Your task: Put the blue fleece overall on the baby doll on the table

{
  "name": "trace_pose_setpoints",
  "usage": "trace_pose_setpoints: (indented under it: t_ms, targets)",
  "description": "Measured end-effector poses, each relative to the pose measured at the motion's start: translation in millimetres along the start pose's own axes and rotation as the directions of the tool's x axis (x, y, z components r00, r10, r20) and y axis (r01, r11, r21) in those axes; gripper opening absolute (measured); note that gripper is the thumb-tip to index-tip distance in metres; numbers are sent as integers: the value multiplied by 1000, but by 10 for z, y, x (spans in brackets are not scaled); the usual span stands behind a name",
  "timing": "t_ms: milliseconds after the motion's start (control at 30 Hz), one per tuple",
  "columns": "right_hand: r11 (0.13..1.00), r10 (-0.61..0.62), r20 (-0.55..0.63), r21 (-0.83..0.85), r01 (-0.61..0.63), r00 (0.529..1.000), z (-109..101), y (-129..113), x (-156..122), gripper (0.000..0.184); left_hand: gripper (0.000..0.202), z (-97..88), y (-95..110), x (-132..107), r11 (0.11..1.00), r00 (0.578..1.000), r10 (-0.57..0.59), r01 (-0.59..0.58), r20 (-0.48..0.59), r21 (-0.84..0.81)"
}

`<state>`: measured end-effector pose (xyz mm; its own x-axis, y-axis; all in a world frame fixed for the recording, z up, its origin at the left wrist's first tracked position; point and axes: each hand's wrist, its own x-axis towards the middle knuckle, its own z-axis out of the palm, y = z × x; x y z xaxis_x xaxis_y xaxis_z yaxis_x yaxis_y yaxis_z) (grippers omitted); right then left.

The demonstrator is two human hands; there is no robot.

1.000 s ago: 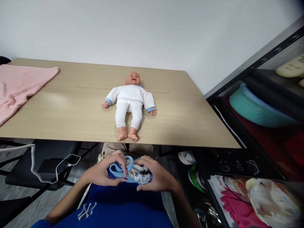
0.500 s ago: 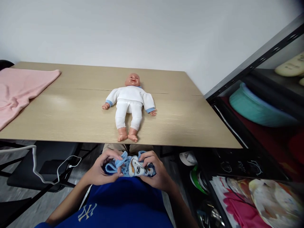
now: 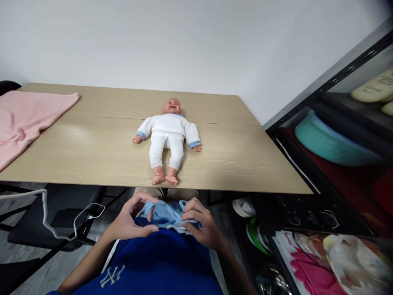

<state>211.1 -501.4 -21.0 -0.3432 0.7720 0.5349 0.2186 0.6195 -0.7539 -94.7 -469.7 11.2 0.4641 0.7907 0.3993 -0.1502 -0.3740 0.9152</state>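
Note:
A small light-blue cloth garment is bunched up in front of my blue shirt, below the table edge. In its folds the printed pattern is now mostly hidden. My right hand pinches the garment's right end between thumb and fingers. At the left end my left hand forms a C, its thumb stretched out apart from the fingers. Its curled fingertips touch the cloth. Beyond my hands a baby doll lies face up on the table, feet towards me, in a white top with blue cuffs and white trousers.
A pink cloth lies on the left of the wooden table. Below it stands a black chair with a white cable. At right, a dark shelf holds a teal basin. A pink scalloped item lies lower right.
The garment has turned in my hands, so its printed face gives way to plain blue. My left thumb has come away from the cloth. The doll lies as before.

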Motion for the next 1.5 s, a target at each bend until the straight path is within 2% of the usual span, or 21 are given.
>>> trace_pose_setpoints:
  t_ms: [100,167,267,333,433,500,567,633,733,767,833,867,933,967,1033,1133,1200,1267,1333,1467,1500]
  targets:
    - [997,-75,-152,-21,73,986,-102,-48,103,14,66,-141,98,69,978,994,-114,113,-7,173]
    - [987,-145,-191,-100,127,971,-172,-73,197,20,77,-214,205,169,937,984,-166,138,62,321]
    - [952,-238,-115,-223,209,964,-253,-98,370,24,88,-222,383,394,857,960,-179,44,216,513]
    - [938,-247,-14,-256,236,969,-293,-133,506,26,79,-167,473,563,835,939,-136,-63,317,546]
    - [933,-199,87,-288,216,976,-357,-240,729,22,40,-82,536,769,820,924,-48,-180,379,544]
    - [966,-77,103,-240,99,992,-413,-317,863,15,21,-64,540,847,820,930,-7,-205,367,534]
    - [984,106,164,-158,-81,981,-471,-345,962,26,15,-78,528,877,852,942,20,-192,336,487]
    - [979,202,326,-104,-177,924,-514,-294,1017,42,17,-106,520,882,885,959,21,-149,282,442]
    - [992,121,491,-28,-123,862,-544,-102,1022,36,23,-164,551,910,889,980,-63,-31,190,456]
    - [994,94,481,8,-111,872,-552,-28,1009,35,25,-192,573,934,883,977,-113,14,183,469]
    - [987,108,366,71,-144,924,-573,110,979,44,33,-269,619,1006,872,952,-215,87,217,481]
    - [979,148,289,96,-182,946,-585,167,970,51,37,-315,634,1050,874,934,-250,104,255,474]
    - [953,243,191,133,-271,951,-604,256,979,60,42,-403,628,1139,896,897,-268,98,352,433]
    - [941,273,193,148,-303,942,-608,287,1001,62,42,-438,603,1179,910,883,-258,86,393,405]
    - [929,268,300,169,-328,915,-609,330,1076,63,41,-478,517,1241,933,875,-228,72,427,351]
    - [933,164,499,201,-298,851,-614,353,1212,65,39,-465,351,1289,946,911,-211,98,356,310]
    - [935,134,553,205,-290,822,-625,345,1271,69,40,-436,266,1300,951,935,-208,124,288,282]
    - [934,147,552,196,-300,820,-624,322,1283,72,44,-421,227,1300,955,937,-231,168,260,242]
    - [927,171,515,206,-315,840,-588,299,1255,68,49,-432,225,1290,955,907,-274,217,320,204]
    - [877,237,396,306,-371,887,-432,312,1175,61,43,-511,220,1240,954,787,-300,239,540,181]
    - [865,252,381,322,-384,889,-394,326,1168,62,44,-532,198,1224,953,781,-301,245,546,176]
